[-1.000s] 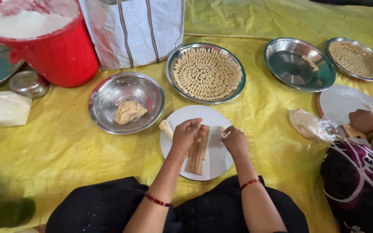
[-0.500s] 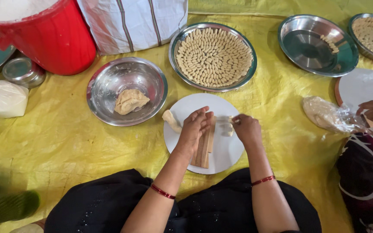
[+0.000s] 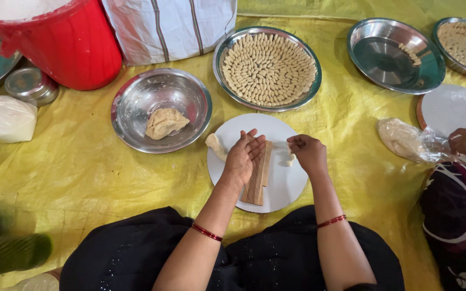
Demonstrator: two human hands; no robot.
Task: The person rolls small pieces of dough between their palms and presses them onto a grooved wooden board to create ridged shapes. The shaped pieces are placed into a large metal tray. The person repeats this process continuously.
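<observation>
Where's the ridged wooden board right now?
In the head view, the ridged wooden board lies on the white round plate, under the left hand, left of the right hand.

A floor-level food-making spot in a home. A yellow tarp [image 3: 82, 178] covers the ground. Steel trays [image 3: 268, 67] of shaped dough pieces and a red bucket [image 3: 66, 48] stand along its far edge.

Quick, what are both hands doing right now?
Left hand: open, flat on the ridged wooden board.
Right hand: closed, pinching a small piece of dough.

Bare forearms — a thin red bangle on each wrist — black speckled clothing.
</observation>
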